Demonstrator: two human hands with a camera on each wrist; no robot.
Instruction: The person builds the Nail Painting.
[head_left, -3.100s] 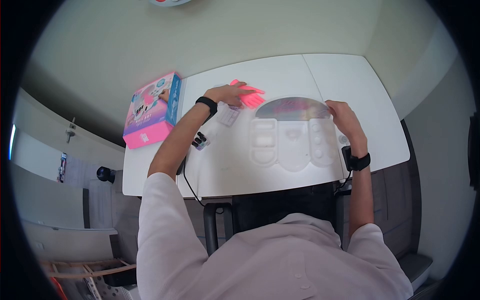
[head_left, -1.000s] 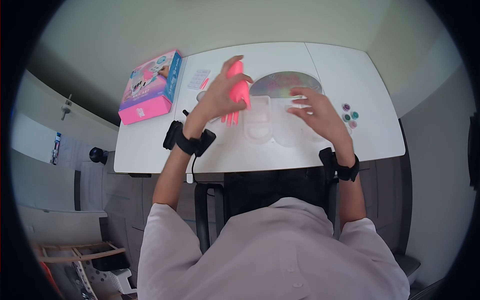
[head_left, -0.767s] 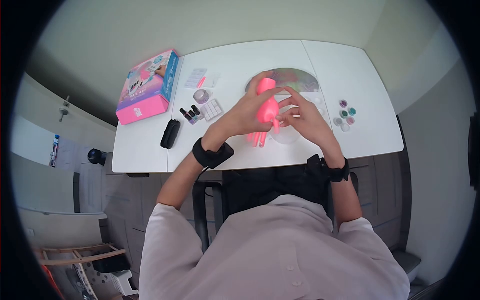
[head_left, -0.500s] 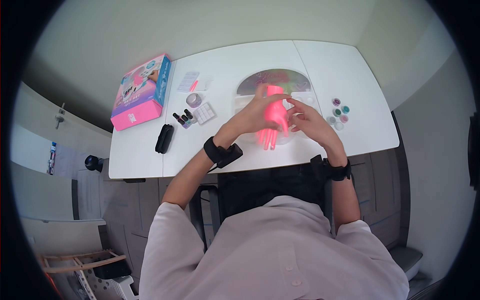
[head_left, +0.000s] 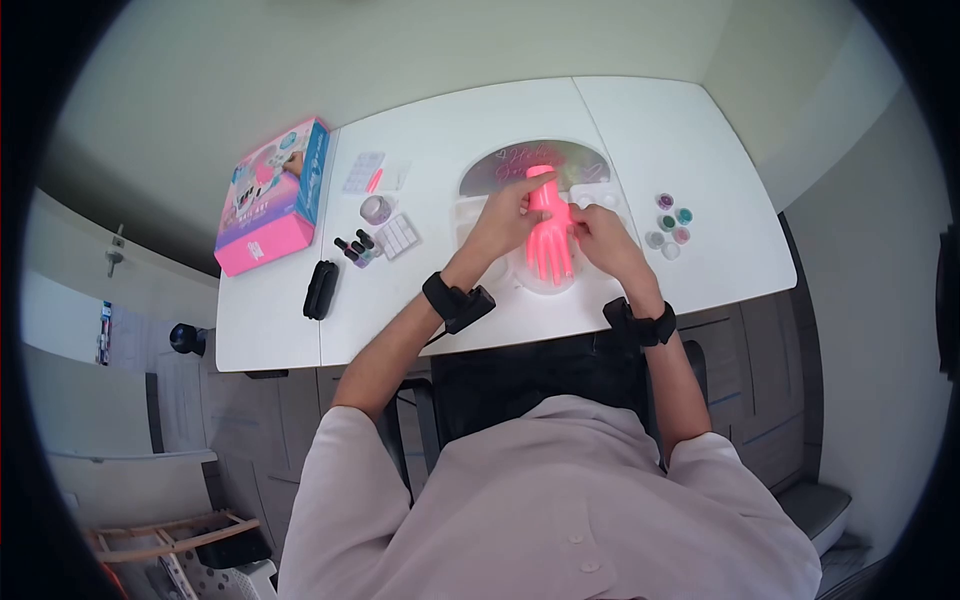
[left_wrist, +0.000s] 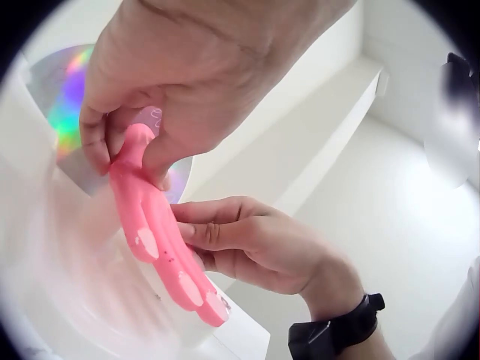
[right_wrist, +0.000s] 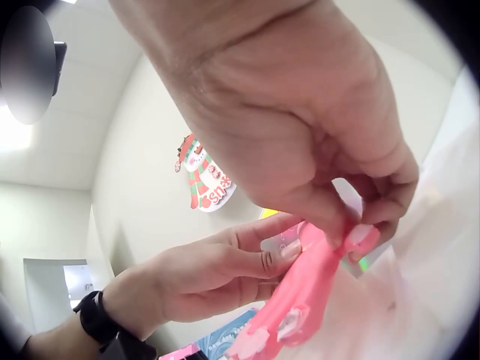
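A bright pink plastic practice hand (head_left: 549, 250), fingers toward the person, is held over the white moulded tray (head_left: 468, 212). My left hand (head_left: 506, 220) grips it around the wrist end, thumb on one side and fingers on the other. At its thumb, my right hand (head_left: 606, 240) pinches with fingertips, as the right wrist view shows. Pale nail areas show on the practice hand's fingertips (left_wrist: 187, 289) in the left wrist view. Behind it stands the tray's shiny half-round panel (head_left: 490, 172); the tray's middle is hidden beneath the hands.
On the left lie a pink nail art box (head_left: 270, 195), a black case (head_left: 320, 290), several polish bottles (head_left: 357, 248), a round jar (head_left: 375, 209), a white compartment case (head_left: 393, 238) and a pink file (head_left: 374, 181). Several small glitter pots (head_left: 668, 223) sit on the right.
The pink practice hand was lifted from the back of the table by my left hand and brought right, over the tray. My right hand left the panel's edge and came to its thumb.
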